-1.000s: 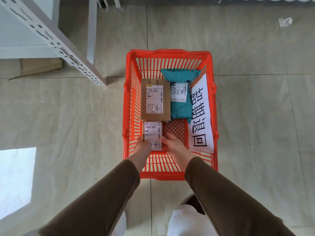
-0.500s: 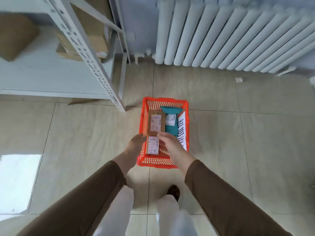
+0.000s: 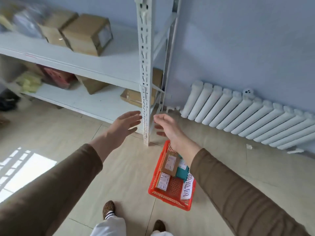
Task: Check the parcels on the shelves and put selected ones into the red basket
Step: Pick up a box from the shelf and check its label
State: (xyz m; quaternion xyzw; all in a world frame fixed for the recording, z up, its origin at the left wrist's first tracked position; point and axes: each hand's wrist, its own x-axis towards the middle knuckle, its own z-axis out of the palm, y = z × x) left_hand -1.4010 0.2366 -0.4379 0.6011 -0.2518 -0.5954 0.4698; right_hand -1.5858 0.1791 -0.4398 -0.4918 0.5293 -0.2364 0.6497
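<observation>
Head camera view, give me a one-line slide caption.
Both empty hands, left and right, reach toward the shelves above the red basket of parcels.

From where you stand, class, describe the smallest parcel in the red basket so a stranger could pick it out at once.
Find the red basket on the floor beside the shelf upright. Three parcels lie in it. The small parcel sits in the near left corner, below the larger brown box and left of the teal bag; a white label covers most of its top.

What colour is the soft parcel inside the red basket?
Teal, with a white label; the soft parcel shows in the head view, partly hidden by the right sleeve.
</observation>
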